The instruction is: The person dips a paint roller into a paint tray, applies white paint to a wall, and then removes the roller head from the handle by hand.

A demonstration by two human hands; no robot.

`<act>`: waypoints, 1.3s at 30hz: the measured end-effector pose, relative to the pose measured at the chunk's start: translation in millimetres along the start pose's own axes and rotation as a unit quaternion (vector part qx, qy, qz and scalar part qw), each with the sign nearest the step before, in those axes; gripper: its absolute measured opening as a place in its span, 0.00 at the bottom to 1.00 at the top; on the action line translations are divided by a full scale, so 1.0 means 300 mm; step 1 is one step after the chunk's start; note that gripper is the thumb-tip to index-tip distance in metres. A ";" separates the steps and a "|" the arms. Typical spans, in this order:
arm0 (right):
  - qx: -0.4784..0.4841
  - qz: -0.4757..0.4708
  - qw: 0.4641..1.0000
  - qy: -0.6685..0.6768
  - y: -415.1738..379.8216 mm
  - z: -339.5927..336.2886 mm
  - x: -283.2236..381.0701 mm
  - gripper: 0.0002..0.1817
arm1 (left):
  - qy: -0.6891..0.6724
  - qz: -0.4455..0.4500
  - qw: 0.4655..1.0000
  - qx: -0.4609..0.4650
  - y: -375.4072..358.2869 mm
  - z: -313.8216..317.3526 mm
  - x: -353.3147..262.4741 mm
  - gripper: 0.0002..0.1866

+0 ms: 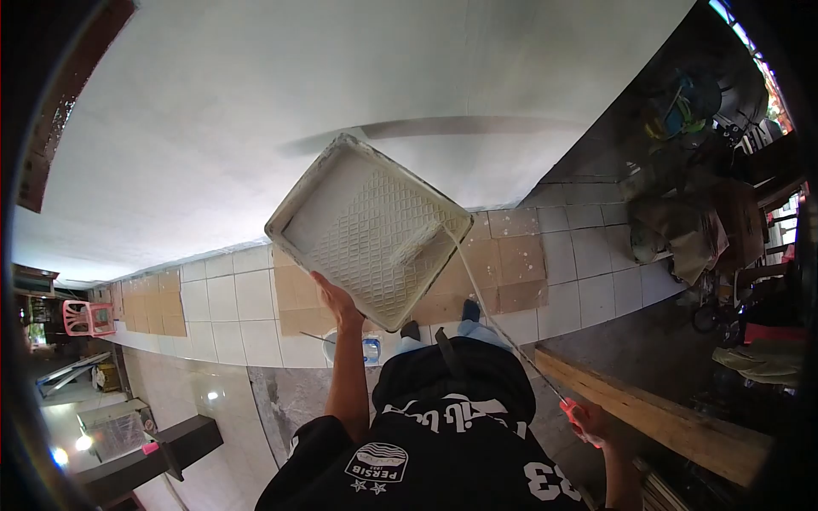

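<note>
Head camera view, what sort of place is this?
Probably a room in a home, set up for painting: a paint tray in the left hand, speckled cardboard on the tiled floor, and a pink chair farther off.

Ridged plastic on the tray [354,226], and there, rough fuzz on the roller [417,244], smooth wall [256,85], matt cardboard [511,264], glossy floor [192,379], bare wooden beam [648,414]
</note>
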State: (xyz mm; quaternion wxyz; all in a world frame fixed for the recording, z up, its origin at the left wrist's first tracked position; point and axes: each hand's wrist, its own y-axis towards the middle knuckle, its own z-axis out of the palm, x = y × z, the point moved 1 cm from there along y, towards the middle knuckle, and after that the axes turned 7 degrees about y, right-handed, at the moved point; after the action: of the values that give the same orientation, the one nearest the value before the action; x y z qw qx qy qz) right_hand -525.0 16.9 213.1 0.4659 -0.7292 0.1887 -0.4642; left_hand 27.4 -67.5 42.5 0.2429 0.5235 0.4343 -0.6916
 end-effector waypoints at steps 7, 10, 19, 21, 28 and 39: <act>-0.030 -0.045 0.996 0.066 0.139 0.020 -0.001 0.25 | -0.038 -0.005 0.999 -0.030 -0.021 0.052 0.012 0.43; -0.055 -0.121 0.983 0.128 0.285 0.038 -0.002 0.25 | -0.061 -0.021 0.998 -0.014 -0.045 0.057 -0.017 0.43; -0.140 -0.284 0.939 0.134 0.671 0.042 0.281 0.28 | -0.066 -0.016 0.996 -0.051 -0.091 0.114 -0.033 0.43; -0.144 -0.323 0.930 0.101 0.784 0.061 0.298 0.27 | -0.080 -0.016 0.995 -0.053 -0.105 0.126 -0.043 0.42; -0.134 -0.370 0.913 0.106 0.732 0.122 0.390 0.25 | -0.095 -0.021 0.993 -0.067 -0.166 0.183 -0.089 0.41; -0.170 -0.418 0.887 0.100 0.758 0.303 0.545 0.31 | -0.077 -0.006 0.997 -0.029 -0.116 0.102 -0.152 0.43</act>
State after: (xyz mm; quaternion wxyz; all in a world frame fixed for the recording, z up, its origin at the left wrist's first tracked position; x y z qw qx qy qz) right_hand -330.3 -165.5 88.5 0.0759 -0.7583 -0.0120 -0.6473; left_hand -0.7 -81.5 99.6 0.2864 0.4587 0.4375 -0.7184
